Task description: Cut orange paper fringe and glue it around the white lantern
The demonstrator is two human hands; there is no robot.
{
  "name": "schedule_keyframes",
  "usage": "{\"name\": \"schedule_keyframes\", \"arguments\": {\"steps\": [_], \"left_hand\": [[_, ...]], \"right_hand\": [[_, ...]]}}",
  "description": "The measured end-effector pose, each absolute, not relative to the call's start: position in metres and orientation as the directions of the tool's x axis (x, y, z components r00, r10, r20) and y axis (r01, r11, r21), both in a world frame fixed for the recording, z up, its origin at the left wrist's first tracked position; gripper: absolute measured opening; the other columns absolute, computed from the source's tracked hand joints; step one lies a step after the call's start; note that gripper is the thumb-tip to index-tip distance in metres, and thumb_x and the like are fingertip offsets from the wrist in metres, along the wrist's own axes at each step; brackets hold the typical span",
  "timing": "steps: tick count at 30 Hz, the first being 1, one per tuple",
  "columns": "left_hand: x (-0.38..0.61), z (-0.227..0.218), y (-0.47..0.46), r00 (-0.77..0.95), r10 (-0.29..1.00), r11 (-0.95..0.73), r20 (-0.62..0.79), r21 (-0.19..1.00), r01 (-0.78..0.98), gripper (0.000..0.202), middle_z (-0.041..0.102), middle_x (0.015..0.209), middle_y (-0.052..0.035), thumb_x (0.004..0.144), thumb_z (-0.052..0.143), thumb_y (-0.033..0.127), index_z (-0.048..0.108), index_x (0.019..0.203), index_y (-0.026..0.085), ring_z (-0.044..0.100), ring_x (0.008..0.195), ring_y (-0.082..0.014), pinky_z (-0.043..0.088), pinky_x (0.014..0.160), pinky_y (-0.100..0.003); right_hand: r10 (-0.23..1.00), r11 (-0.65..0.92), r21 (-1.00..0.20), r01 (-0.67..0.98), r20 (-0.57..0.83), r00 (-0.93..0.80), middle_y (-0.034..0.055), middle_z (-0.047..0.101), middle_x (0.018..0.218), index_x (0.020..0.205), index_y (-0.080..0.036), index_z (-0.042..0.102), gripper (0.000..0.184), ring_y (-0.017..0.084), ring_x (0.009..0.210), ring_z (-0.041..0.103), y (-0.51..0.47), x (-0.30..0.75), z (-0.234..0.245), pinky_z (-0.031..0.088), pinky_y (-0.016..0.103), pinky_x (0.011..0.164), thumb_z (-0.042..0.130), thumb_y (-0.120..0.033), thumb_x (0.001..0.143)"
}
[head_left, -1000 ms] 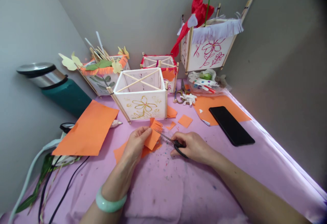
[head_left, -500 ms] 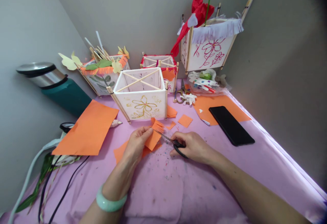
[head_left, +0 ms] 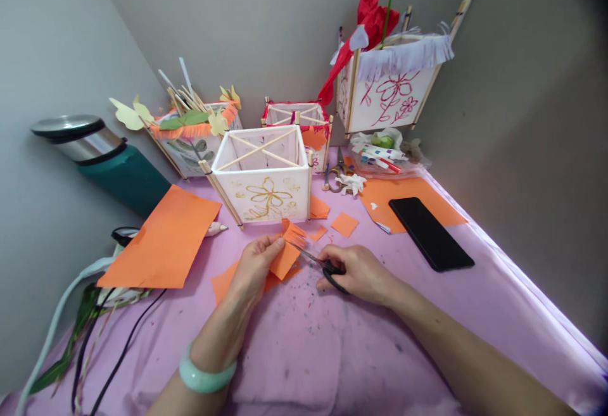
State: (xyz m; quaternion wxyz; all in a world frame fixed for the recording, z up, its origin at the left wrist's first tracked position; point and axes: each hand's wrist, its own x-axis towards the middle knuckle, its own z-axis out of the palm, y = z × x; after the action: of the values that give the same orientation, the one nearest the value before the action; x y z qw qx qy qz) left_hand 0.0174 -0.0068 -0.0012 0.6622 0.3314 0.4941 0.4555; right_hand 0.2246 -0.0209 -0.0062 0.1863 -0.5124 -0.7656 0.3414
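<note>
My left hand (head_left: pixel 259 261) pinches a piece of orange paper (head_left: pixel 286 259) between thumb and fingers; slits cut into its upper part leave narrow strips. Closed around the black handles of a pair of scissors (head_left: pixel 332 270), my right hand (head_left: pixel 358 270) holds the blades against the paper's right side, with the tips close to my left thumb. More orange paper (head_left: pixel 224 282) lies under and beside my left hand. Just beyond the hands are a small orange square (head_left: pixel 344 225) and an orange scrap (head_left: pixel 318 233). Behind them stands a white box lantern (head_left: pixel 268 194) with stick corners and a yellow flower drawing.
Orange sheets lie left (head_left: pixel 164 239) and right, a black phone (head_left: pixel 431 233) on the right one. Further back are other decorated lanterns (head_left: pixel 394 96), a second pair of scissors (head_left: pixel 338 172) and a bag of markers (head_left: pixel 380 153). A teal bottle (head_left: pixel 118 175) and cables (head_left: pixel 126 356) occupy the left.
</note>
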Motion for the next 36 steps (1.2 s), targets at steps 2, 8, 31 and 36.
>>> {"name": "schedule_keyframes", "arguments": {"steps": [2, 8, 31, 36], "left_hand": [[0.018, -0.001, -0.006, 0.095, 0.929, 0.369, -0.357, 0.888, -0.274, 0.033, 0.069, 0.065, -0.0062, 0.061, 0.079, 0.036, 0.063, 0.075, 0.011, 0.062, 0.054, -0.0157, 0.048, 0.055, -0.027], [0.018, -0.003, -0.006, 0.082, 0.929, 0.368, -0.36, 0.889, -0.274, 0.03, 0.069, 0.064, -0.0058, 0.061, 0.079, 0.035, 0.063, 0.073, 0.012, 0.062, 0.054, -0.0151, 0.048, 0.055, -0.026], [0.009, -0.008, -0.001, -0.015, 0.955, 0.282, -0.298, 0.918, -0.28, 0.033, 0.069, 0.068, -0.0052, 0.065, 0.076, 0.038, 0.063, 0.08, 0.012, 0.063, 0.059, -0.0164, 0.05, 0.063, -0.03], [0.012, -0.005, -0.003, 0.0, 0.948, 0.309, -0.32, 0.915, -0.259, 0.035, 0.069, 0.067, -0.0058, 0.063, 0.077, 0.039, 0.063, 0.079, 0.012, 0.063, 0.058, -0.0167, 0.049, 0.061, -0.029]], "right_hand": [[0.91, 0.243, -0.718, 0.652, -0.065, -0.41, -0.0051, 0.056, 0.062, 0.085, -0.021, 0.064, 0.032, 0.01, 0.056, 0.048, -0.021, 0.225, -0.006, 0.028, 0.02, 0.054, 0.074, -0.047, 0.069], [0.912, 0.231, -0.714, 0.661, -0.077, -0.402, -0.0048, 0.057, 0.061, 0.084, -0.021, 0.064, 0.029, 0.01, 0.055, 0.049, -0.022, 0.223, -0.004, 0.028, 0.02, 0.054, 0.075, -0.043, 0.07], [0.887, 0.187, -0.769, 0.611, -0.135, -0.442, -0.005, 0.054, 0.063, 0.088, -0.021, 0.064, 0.036, 0.01, 0.058, 0.047, -0.019, 0.231, -0.001, 0.03, 0.02, 0.053, 0.076, -0.047, 0.067], [0.894, 0.185, -0.756, 0.629, -0.136, -0.427, -0.0051, 0.053, 0.062, 0.088, -0.02, 0.064, 0.036, 0.01, 0.058, 0.047, -0.02, 0.229, 0.001, 0.03, 0.02, 0.054, 0.076, -0.046, 0.067]]}}
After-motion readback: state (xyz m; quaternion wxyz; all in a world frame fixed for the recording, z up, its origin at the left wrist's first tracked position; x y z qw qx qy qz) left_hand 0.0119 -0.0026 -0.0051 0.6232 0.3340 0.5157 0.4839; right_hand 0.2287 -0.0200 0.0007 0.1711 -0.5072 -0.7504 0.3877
